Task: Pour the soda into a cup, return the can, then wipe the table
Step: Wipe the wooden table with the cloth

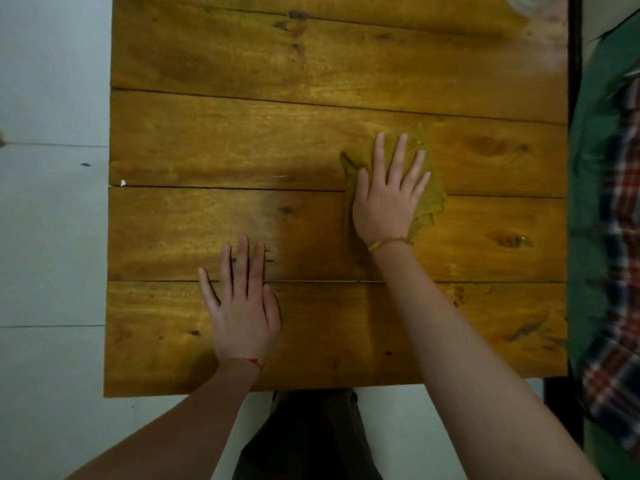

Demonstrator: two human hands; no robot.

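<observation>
Flat, right hand (388,199) presses cloth (429,195) (yellow).

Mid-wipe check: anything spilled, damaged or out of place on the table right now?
No spill or damage shows. The right hand presses the yellow cloth flat on the wooden table; the left hand rests flat on bare wood. A blurred clear cup sits at the far right corner, cut off by the frame.

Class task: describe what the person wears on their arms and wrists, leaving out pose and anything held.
Both forearms are bare, with no sleeves in view. The left hand has a thin red thread around its wrist. The right hand has a thin yellowish cord around its wrist. No rings or watch show.
</observation>
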